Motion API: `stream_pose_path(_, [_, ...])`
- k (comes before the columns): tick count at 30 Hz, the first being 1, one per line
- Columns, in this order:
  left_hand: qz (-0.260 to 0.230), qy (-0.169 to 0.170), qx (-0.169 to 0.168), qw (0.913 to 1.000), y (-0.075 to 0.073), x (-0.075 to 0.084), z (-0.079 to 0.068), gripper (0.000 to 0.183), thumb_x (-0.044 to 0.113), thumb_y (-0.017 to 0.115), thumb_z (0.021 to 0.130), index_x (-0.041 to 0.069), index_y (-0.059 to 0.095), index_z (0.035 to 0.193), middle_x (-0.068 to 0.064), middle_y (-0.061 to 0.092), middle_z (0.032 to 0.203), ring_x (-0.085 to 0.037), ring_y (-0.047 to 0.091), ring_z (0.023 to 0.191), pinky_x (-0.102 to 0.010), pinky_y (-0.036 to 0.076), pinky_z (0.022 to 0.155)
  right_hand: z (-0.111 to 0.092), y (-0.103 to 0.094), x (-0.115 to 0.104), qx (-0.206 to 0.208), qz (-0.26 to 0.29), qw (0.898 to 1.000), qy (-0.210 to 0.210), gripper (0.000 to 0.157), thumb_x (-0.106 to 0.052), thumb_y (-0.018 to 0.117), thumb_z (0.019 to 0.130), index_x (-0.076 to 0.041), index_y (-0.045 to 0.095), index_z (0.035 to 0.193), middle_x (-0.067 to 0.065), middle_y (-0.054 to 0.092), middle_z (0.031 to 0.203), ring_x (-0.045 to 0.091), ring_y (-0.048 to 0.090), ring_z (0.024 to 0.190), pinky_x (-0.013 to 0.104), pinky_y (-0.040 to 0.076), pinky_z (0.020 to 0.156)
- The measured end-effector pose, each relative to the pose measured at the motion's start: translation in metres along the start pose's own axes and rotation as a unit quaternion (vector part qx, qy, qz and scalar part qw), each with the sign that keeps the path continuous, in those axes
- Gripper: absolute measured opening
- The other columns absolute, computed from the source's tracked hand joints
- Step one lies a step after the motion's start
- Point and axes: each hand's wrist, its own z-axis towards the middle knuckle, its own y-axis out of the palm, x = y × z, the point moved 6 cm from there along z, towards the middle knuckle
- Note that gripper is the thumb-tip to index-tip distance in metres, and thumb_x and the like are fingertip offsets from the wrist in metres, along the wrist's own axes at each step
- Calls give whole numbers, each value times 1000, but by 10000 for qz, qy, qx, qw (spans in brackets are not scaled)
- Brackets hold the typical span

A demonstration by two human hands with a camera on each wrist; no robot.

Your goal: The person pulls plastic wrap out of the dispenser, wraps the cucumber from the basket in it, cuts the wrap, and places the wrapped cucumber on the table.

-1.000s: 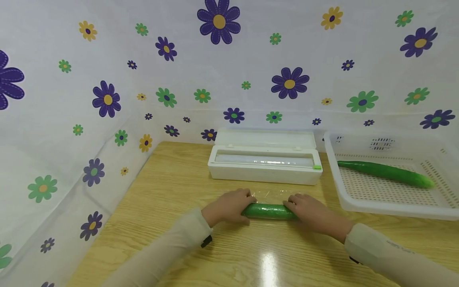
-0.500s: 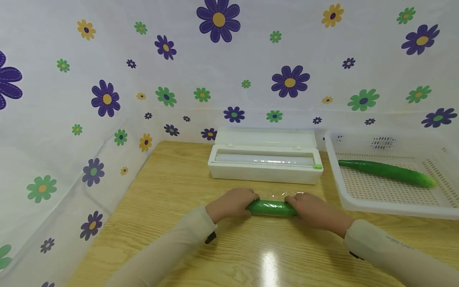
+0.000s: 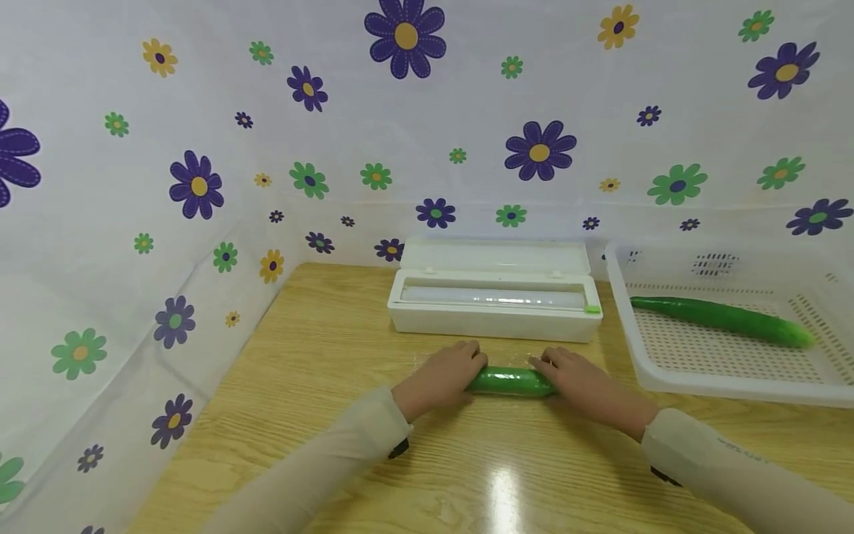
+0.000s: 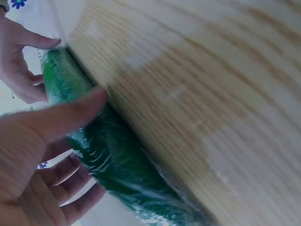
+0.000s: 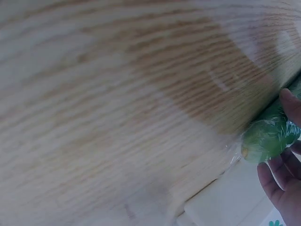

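A cucumber wrapped in clear film [image 3: 510,381] lies crosswise on the wooden table. My left hand [image 3: 443,377] grips its left part, and my right hand [image 3: 580,386] holds the right end. In the left wrist view, the thumb lies over the wrapped cucumber [image 4: 115,157] with the fingers curled along its other side. Thumb and fingers of the right hand [image 5: 289,181] take hold near the rounded tip in the right wrist view, where loose film sticks out past the end. A thin sheet of film [image 3: 427,359] shows faintly beside the hands on the table.
Just beyond the hands stands a white cling film box [image 3: 494,322], lid up, with a film roll [image 3: 494,297] inside. To the right, a white plastic basket [image 3: 734,391] holds another cucumber [image 3: 723,317]. A flower-printed sheet [image 3: 467,111] hangs behind and at left.
Both hands have moved the wrapped cucumber forward across the table, toward the film box, and slightly right. Less film shows in front of it. The box and basket stay in place.
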Motion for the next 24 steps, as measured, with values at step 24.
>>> stream_pose_path(24, [19, -21, -378, 9993, -2, -5, 10, 48, 19, 75, 80, 10, 59, 124, -5, 61, 117, -15, 60, 103, -26, 51, 86, -17, -8, 26, 243, 894, 9900, 1062, 39, -17, 82, 69, 0, 63, 99, 10, 62, 94, 24, 61, 85, 38, 53, 75])
